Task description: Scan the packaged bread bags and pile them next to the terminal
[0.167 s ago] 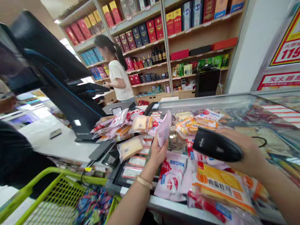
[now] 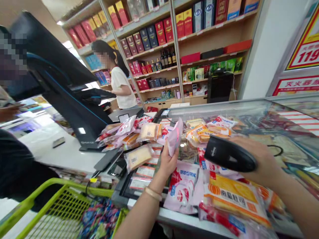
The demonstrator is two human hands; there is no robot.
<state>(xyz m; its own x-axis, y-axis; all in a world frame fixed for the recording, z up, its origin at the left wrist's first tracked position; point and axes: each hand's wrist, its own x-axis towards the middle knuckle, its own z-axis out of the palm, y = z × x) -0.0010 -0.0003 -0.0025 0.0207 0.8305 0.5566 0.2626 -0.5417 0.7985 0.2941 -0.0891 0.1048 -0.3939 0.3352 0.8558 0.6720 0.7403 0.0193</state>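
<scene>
Newly, red light [image 2: 177,131] streaks the pink packet [image 2: 174,140] the left hand [image 2: 168,162] grips, right hand [image 2: 260,157] clasping scanner [image 2: 228,153].

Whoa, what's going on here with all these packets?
Someone is holding a small pink packet up in their left hand. Their right hand grips a black handheld scanner, with its front end toward that packet but not touching it. Lots more packets lie in piles on the glass counter, including a big yellow-and-orange one. A green basket is at the lower left, and a person in a white top stands beyond the black screen.
</scene>
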